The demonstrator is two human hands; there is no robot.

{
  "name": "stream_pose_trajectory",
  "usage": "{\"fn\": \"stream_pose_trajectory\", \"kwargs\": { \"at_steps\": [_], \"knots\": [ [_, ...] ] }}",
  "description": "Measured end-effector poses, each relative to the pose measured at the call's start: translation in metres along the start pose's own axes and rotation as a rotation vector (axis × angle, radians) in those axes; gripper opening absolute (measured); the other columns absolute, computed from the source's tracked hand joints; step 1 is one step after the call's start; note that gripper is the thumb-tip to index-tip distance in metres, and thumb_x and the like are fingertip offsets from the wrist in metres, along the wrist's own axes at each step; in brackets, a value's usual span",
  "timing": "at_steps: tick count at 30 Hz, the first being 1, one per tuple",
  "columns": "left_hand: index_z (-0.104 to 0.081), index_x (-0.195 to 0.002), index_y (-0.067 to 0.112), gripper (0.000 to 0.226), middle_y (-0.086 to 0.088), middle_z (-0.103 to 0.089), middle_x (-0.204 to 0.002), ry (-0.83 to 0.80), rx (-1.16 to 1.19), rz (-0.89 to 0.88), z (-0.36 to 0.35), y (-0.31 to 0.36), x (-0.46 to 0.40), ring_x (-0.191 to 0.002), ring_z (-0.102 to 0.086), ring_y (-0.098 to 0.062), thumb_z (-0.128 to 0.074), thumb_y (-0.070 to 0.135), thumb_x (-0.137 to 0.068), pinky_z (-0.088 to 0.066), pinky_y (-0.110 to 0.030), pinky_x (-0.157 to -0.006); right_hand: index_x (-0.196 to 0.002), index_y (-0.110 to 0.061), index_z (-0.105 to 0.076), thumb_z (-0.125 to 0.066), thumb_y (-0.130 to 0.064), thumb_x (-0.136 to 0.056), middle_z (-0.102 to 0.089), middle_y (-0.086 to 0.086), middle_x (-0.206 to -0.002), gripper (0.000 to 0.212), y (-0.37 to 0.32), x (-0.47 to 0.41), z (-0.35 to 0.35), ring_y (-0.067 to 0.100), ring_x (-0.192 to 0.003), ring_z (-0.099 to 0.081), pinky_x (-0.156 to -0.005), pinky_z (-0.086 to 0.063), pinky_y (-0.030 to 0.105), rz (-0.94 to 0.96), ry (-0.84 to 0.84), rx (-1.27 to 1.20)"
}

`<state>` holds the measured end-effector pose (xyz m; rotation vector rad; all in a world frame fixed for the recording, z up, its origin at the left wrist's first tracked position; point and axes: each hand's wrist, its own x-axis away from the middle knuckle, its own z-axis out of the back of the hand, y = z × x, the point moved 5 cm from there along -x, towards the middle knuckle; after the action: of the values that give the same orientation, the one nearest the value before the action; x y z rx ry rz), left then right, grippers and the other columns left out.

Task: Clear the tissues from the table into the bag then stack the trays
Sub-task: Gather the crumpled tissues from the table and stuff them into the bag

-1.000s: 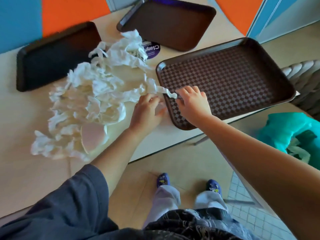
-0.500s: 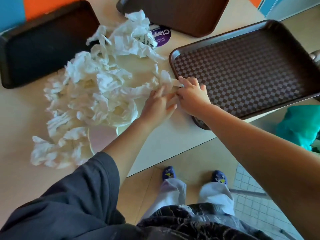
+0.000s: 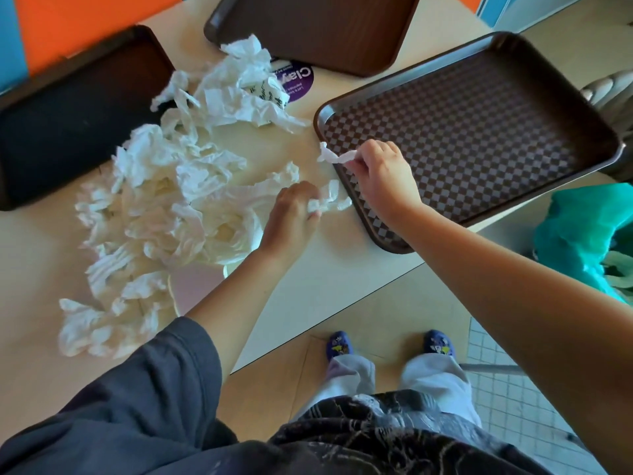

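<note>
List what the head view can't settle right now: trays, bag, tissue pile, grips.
- Far tray: top cut off by the frame edge.
- Left tray: left end out of frame; tissue pile overlaps its right edge.
- Teal bag: cut by the right edge, so its opening is not visible.
- Pink item: mostly under the pile, can't identify.
- Purple sticker: small print unreadable, partly covered by tissue.
- Left hand: fingers curl away, so its grip is partly hidden.
</note>
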<state>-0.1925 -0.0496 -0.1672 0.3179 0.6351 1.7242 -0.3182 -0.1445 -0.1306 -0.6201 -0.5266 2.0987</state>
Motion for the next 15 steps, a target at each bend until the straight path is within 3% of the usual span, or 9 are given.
{"fn": "stream_pose_trajectory", "kwargs": {
  "at_steps": [4,7,10,12,15],
  "knots": [
    [-0.055,-0.113,-0.001,0.037,-0.018,-0.054,-0.104,0.069,0.03,-0.038,0.003,0.025,-0.009,-0.094,-0.054,-0.028,-0.058,-0.009,-0.077,-0.043,-0.027,-0.081,-0.13,-0.005,-0.047,-0.044,-0.01,-0.096,-0.06,0.016,-0.12,0.034,0.015,0.006,0.014,0.031,-0.11,-0.052,-0.089,-0.049,0.045,-0.019,-0.019,-0.014],
    [-0.058,-0.116,0.0,0.044,-0.021,-0.049,-0.107,0.145,0.03,-0.082,0.004,0.051,-0.016,-0.096,-0.052,-0.021,-0.056,-0.014,-0.075,-0.037,-0.014,-0.085,-0.112,-0.002,-0.06,-0.046,-0.003,-0.093,-0.058,0.015,-0.108,0.023,0.03,0.011,0.03,0.03,-0.099,-0.053,-0.079,-0.052,0.042,0.034,0.02,0.033],
    [-0.061,-0.115,0.0,0.041,-0.022,-0.054,-0.114,0.141,-0.004,-0.118,-0.005,0.076,-0.023,-0.105,-0.053,-0.026,-0.053,-0.013,-0.077,-0.037,-0.018,-0.092,-0.104,-0.003,-0.058,-0.043,-0.01,-0.096,-0.052,0.013,-0.105,0.018,0.05,0.018,0.051,0.021,-0.09,-0.047,-0.072,-0.048,0.028,-0.029,0.059,0.013],
    [-0.063,-0.113,0.001,0.037,-0.018,-0.063,-0.109,0.132,-0.062,-0.14,-0.016,0.095,-0.026,-0.1,-0.054,-0.035,-0.051,-0.009,-0.08,-0.035,-0.019,-0.087,-0.1,-0.006,-0.054,-0.042,-0.025,-0.097,-0.047,0.008,-0.103,0.023,0.066,0.022,0.067,0.014,-0.088,-0.039,-0.066,-0.043,0.023,-0.099,0.057,-0.011],
    [-0.068,-0.105,0.002,0.03,-0.016,-0.066,-0.096,0.126,-0.1,-0.196,-0.036,0.129,-0.029,-0.087,-0.054,-0.035,-0.053,-0.006,-0.08,-0.036,-0.024,-0.076,-0.099,-0.009,-0.051,-0.045,-0.039,-0.094,-0.04,0.002,-0.1,0.031,0.093,0.03,0.093,0.011,-0.086,-0.039,-0.057,-0.031,0.014,-0.166,0.033,0.017]
  ]
}}
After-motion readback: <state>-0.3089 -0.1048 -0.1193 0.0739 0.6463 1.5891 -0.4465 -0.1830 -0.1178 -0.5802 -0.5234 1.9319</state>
